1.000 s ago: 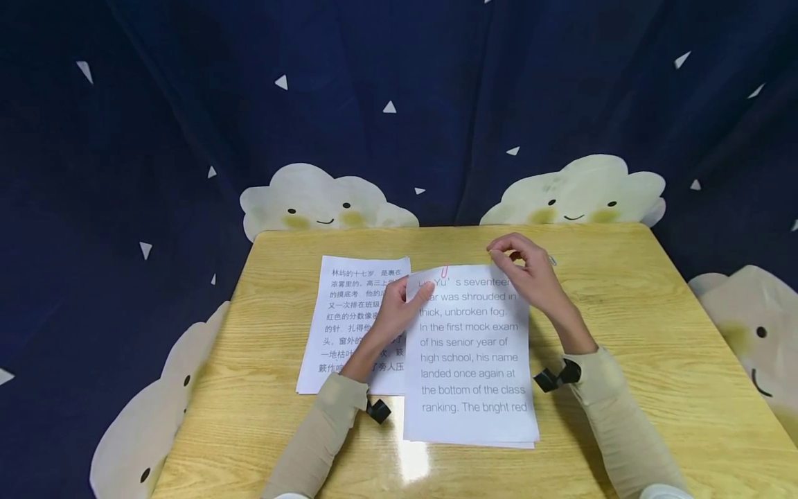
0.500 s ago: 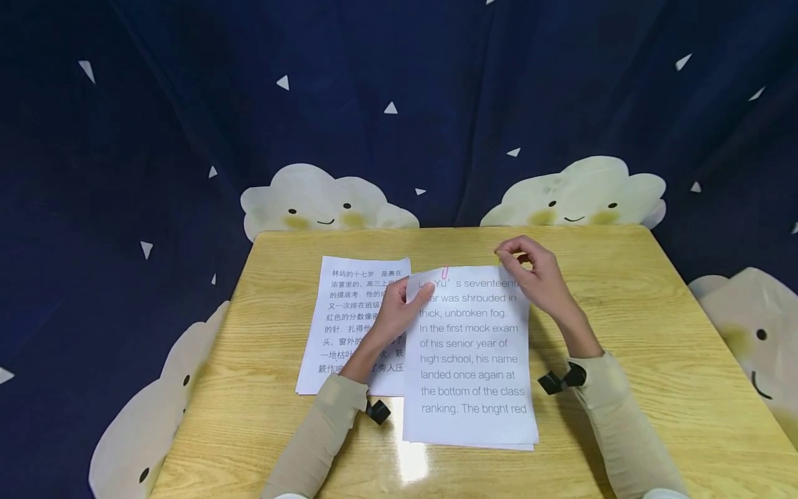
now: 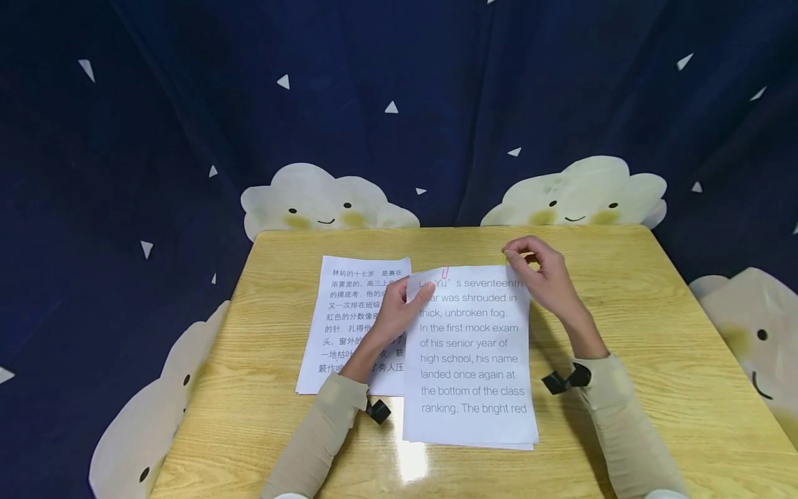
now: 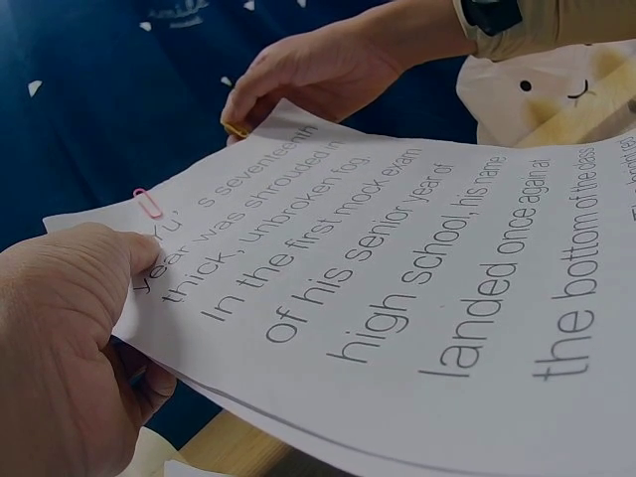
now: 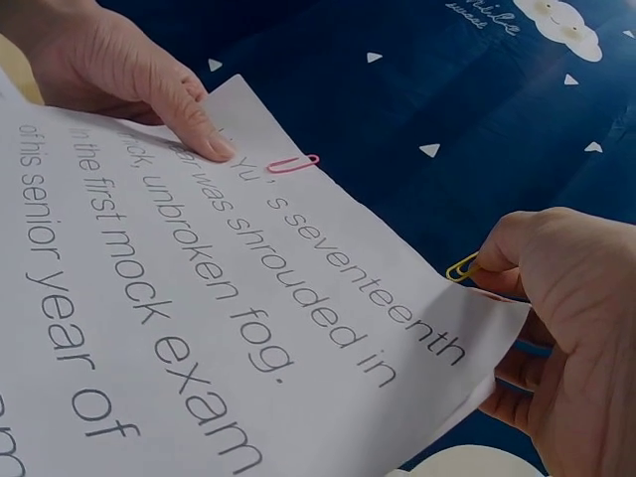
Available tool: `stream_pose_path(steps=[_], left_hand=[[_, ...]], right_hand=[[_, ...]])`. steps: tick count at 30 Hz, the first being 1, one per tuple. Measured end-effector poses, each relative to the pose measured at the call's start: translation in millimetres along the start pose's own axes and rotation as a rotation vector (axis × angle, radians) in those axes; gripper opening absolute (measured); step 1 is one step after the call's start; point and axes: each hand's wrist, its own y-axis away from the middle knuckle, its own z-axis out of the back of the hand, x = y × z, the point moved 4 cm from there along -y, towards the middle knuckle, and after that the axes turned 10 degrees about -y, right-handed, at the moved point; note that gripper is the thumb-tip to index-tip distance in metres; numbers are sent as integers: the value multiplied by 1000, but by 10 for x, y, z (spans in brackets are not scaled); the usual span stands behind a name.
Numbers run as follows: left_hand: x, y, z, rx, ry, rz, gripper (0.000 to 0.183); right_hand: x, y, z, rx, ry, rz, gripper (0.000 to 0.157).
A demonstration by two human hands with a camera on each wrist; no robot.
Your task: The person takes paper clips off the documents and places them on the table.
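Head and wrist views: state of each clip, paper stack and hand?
Pink paper clip: on the top edge of the English sheets.
Yellow paper clip: pinched, at the top edge near the right corner; whether slid on, unclear.
English sheets: stacked, top end held up.
Chinese sheets: lying flat, partly covered.
Left hand: gripping English sheets.
Right hand: pinching yellow clip.

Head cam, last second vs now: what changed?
The right hand shifted right along the top edge of the English sheets, toward their corner, carrying the pinched yellow paper clip. No visible new grasp or release. Unchanged: left hand holding those sheets, pink paper clip on their top edge, Chinese sheets on the table.
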Motion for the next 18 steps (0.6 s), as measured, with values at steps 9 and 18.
stream_pose_path(steps=[9, 18], left_hand=[[-3, 1, -3, 3, -5, 11, 29], [14, 2, -14, 3, -2, 24, 29]], right_hand=[[137, 15, 60, -7, 34, -23, 6], [109, 38, 75, -6, 51, -43, 7]])
